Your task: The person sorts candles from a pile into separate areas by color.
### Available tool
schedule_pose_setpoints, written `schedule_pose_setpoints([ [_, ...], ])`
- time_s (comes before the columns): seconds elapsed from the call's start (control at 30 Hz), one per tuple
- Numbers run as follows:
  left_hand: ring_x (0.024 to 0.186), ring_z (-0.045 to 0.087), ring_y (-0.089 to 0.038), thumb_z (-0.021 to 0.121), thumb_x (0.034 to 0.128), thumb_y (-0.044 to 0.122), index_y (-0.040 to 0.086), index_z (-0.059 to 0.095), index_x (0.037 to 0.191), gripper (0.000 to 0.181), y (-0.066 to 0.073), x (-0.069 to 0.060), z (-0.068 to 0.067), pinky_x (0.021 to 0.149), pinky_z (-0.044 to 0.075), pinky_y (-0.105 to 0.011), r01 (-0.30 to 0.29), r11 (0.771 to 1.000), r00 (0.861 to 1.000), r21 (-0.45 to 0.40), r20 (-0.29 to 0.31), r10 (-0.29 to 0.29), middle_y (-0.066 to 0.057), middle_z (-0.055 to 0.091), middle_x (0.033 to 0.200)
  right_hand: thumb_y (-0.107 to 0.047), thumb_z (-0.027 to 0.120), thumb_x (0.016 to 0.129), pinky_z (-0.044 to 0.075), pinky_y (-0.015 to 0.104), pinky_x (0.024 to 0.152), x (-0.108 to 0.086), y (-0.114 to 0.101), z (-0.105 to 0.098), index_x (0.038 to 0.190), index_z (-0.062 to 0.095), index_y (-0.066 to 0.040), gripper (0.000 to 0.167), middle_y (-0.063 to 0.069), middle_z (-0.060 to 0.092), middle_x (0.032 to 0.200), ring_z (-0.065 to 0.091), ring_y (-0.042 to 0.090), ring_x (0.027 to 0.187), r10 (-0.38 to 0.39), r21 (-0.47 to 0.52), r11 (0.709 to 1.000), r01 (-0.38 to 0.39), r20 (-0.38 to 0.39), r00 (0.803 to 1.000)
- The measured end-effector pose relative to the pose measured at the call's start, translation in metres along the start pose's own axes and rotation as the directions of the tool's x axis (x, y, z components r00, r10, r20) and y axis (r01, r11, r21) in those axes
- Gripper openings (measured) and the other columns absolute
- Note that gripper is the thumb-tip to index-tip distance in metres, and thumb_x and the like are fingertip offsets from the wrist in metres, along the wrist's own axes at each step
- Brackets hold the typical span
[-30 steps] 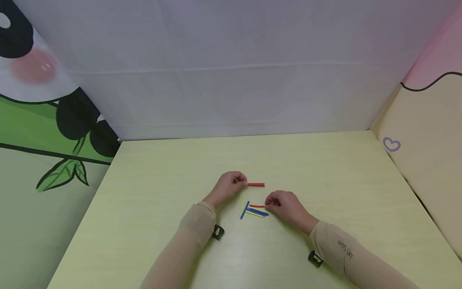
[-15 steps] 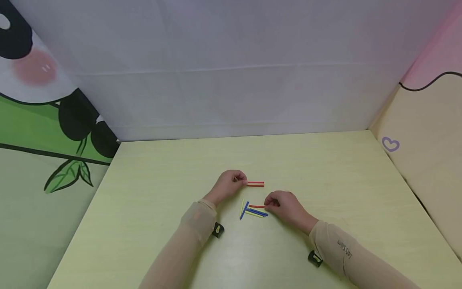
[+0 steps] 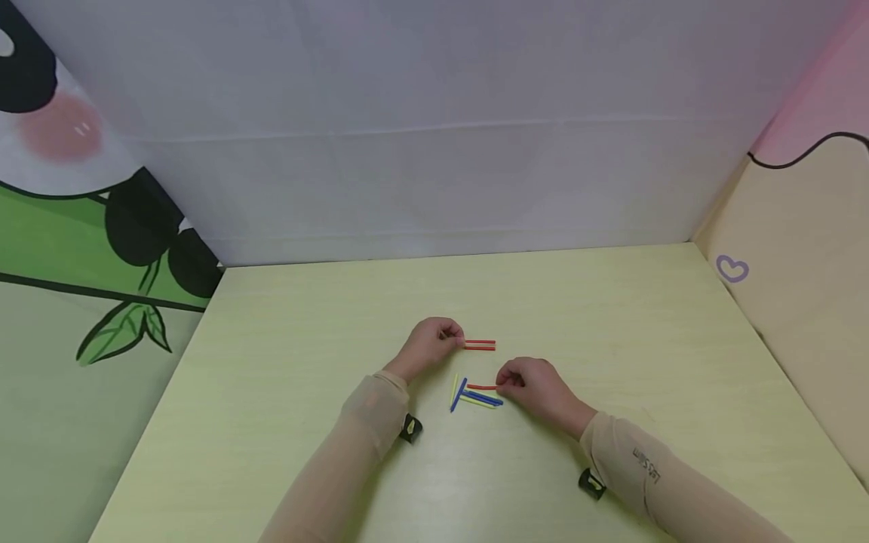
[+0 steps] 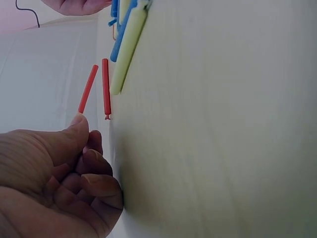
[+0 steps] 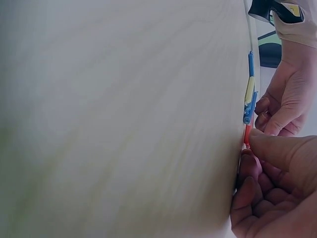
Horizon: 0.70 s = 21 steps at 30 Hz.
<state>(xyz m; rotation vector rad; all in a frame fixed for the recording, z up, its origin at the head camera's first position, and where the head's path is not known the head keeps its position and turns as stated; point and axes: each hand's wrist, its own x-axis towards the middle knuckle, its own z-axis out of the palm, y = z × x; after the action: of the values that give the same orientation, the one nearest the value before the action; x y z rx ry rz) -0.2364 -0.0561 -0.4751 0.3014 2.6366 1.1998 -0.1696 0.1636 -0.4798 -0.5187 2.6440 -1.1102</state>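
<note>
In the head view, my left hand [image 3: 428, 347] pinches the end of a thin red stick [image 4: 88, 90] between thumb and finger. A second red stick [image 4: 106, 89], with a twisted-looking end, lies on the table just beside it. Closer to me, the thumb and finger of my right hand [image 3: 539, 388] pinch the right end of another red stick [image 3: 480, 387]. Just below that lie blue sticks [image 3: 483, 398] and a yellow stick [image 3: 478, 403]. One blue stick [image 3: 459, 394] slants across their left ends, beside an upright-lying yellow stick [image 3: 454, 389].
The pale wooden table [image 3: 305, 332] spreads around both hands. A grey-white cloth wall [image 3: 434, 188] rises behind it, with a patterned panel [image 3: 136, 392] at left and a beige one [image 3: 801, 286] at right. Small black wrist cameras [image 3: 410, 428] sit under both sleeves.
The two red sticks at my left hand were side by side as one thick bar; now a narrow gap parts them. My right hand and the blue and yellow sticks stay almost still.
</note>
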Motion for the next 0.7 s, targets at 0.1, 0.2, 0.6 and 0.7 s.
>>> schedule_pose_setpoints([
  [0.1, 0.08, 0.051, -0.015, 0.069, 0.0906, 0.01, 0.009, 0.069, 0.084, 0.007, 0.0, 0.001, 0.001, 0.076, 0.043, -0.03, 0.009, 1.0, 1.0, 0.004, 0.0, -0.009, 0.0, 0.062, 0.083, -0.008, 0.075, 0.084, 0.046, 0.028, 0.069, 0.0, 0.001, 0.001, 0.085, 0.07, -0.013, 0.007, -0.007, 0.059, 0.076, 0.051, 0.011, 0.071, 0.003, -0.004, 1.0, -0.003, -0.004, 1.0],
  [0.2, 0.08, 0.051, -0.015, 0.069, 0.091, 0.011, 0.009, 0.069, 0.084, 0.007, 0.0, 0.002, 0.002, 0.076, 0.043, -0.03, 0.015, 1.0, 1.0, 0.015, 0.001, -0.015, 0.0, 0.062, 0.083, -0.008, 0.075, 0.084, 0.046, 0.028, 0.068, 0.0, 0.002, 0.001, 0.084, 0.07, -0.013, 0.007, -0.007, 0.059, 0.076, 0.051, 0.011, 0.07, 0.0, -0.011, 1.0, 0.0, -0.006, 1.0],
  [0.6, 0.078, 0.05, -0.015, 0.07, 0.0906, 0.011, 0.01, 0.068, 0.083, 0.008, 0.001, 0.027, 0.006, 0.075, 0.043, -0.029, 0.041, 0.997, 0.999, 0.067, -0.033, -0.039, 0.001, 0.061, 0.08, -0.007, 0.075, 0.085, 0.046, 0.028, 0.069, 0.023, 0.021, -0.014, 0.084, 0.07, -0.013, 0.008, -0.006, 0.06, 0.076, 0.051, 0.01, 0.071, -0.023, -0.012, 1.0, 0.023, 0.034, 0.999],
  [0.7, 0.078, 0.05, -0.014, 0.07, 0.0902, 0.011, 0.01, 0.068, 0.082, 0.009, 0.001, 0.031, 0.008, 0.075, 0.042, -0.028, 0.045, 0.996, 0.998, 0.079, -0.038, -0.042, 0.001, 0.061, 0.08, -0.007, 0.075, 0.084, 0.046, 0.028, 0.069, 0.026, 0.024, -0.015, 0.083, 0.07, -0.013, 0.008, -0.006, 0.06, 0.076, 0.051, 0.011, 0.071, -0.027, -0.015, 0.999, 0.028, 0.035, 0.999],
])
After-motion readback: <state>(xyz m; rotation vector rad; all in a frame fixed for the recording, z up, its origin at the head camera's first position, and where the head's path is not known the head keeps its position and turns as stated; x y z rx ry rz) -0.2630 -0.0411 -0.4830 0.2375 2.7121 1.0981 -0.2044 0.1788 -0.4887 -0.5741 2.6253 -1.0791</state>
